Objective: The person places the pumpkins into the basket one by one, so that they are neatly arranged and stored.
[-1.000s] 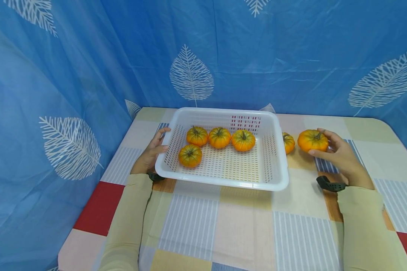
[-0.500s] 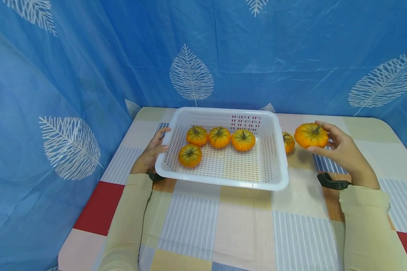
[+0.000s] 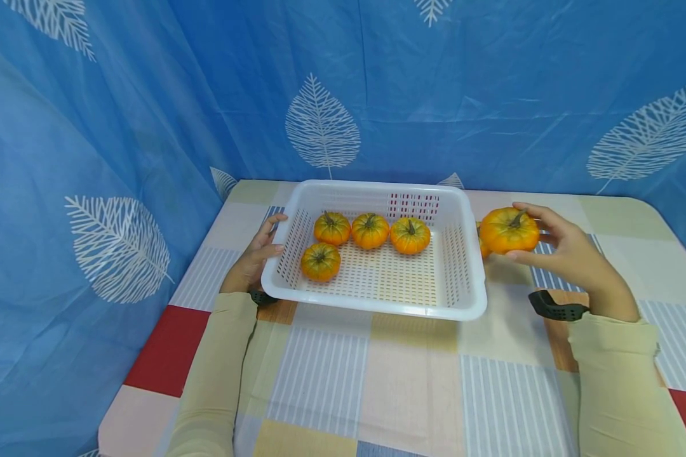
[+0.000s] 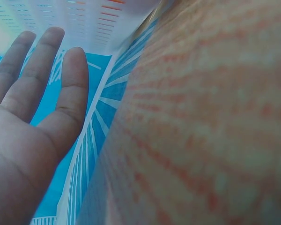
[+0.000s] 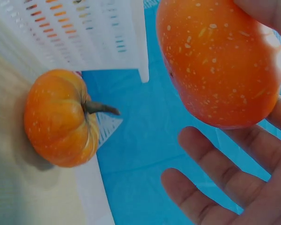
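My right hand grips a small orange pumpkin and holds it up just beyond the right side of a white plastic basket. In the right wrist view the held pumpkin has pale specks, and two of my fingers stand apart from it. Another pumpkin sits on the table beside the basket; the head view shows it mostly covered. My left hand touches the basket's left side, its fingers fairly straight in the left wrist view.
Several pumpkins lie inside the basket, among them one at front left and one at right. A patchwork tablecloth covers the table. Behind it hangs a blue curtain with white leaf prints.
My right hand has lifted the pumpkin and carried it left toward the basket, so it now covers most of the pumpkin standing there. My left hand and the basket have stayed put.
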